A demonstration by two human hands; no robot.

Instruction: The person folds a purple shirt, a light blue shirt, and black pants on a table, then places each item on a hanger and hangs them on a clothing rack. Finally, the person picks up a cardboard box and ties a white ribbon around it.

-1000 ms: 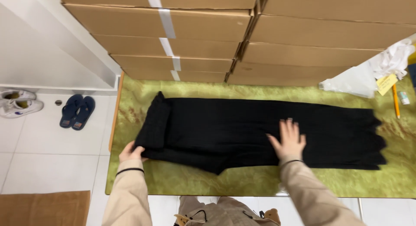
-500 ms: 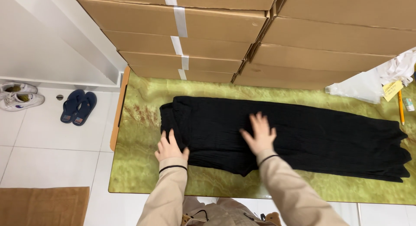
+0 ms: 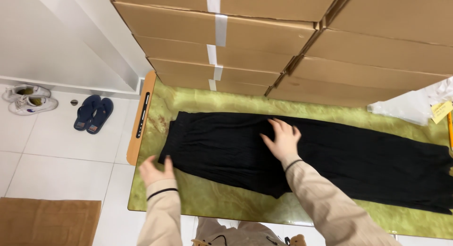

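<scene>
One black garment (image 3: 330, 156) lies along the one green table (image 3: 212, 199). Two hands are over it: the left hand (image 3: 153, 170) at its near-left corner, the right hand (image 3: 283, 137) flat on the cloth. Behind the table are two stacks of cardboard boxes (image 3: 264, 38). Left of the table, on the floor, sit two white sneakers (image 3: 28, 99) and two blue sandals (image 3: 93, 113).

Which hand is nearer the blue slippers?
Left. The left hand is at the black garment's near corner, toward the blue slippers; the right hand rests mid-garment, farther away.
</scene>
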